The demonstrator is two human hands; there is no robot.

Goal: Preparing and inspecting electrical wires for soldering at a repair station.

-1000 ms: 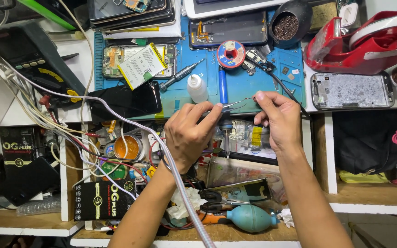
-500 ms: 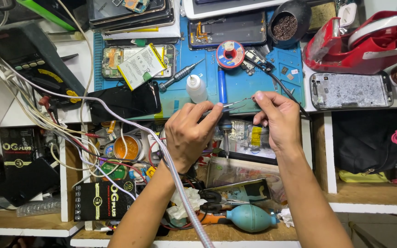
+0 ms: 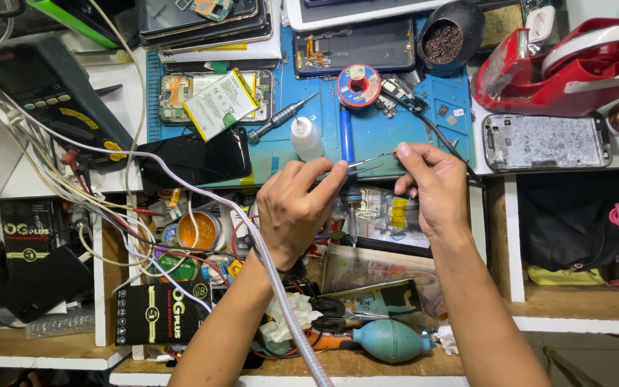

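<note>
Cluttered repair bench, blue mat (image 3: 395, 132) at centre. Tweezers (image 3: 368, 162): pinched in left hand (image 3: 296, 209), tips reaching right hand (image 3: 433, 188), whose fingers close on something too small to tell, over the mat's near edge. Adjacent: white bottle (image 3: 306, 138), solder spool (image 3: 358, 85), screwdriver (image 3: 279, 119). Right: bare phone frame (image 3: 544, 141), red tape dispenser (image 3: 574, 66). Below: teal blower (image 3: 391, 340).

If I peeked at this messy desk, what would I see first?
Two hands meet in the middle: the left hand pinches thin tweezers whose tip the right hand touches, above the blue mat. A big red tape dispenser sits top right, and a teal rubber blower lies on the lower shelf.
</note>
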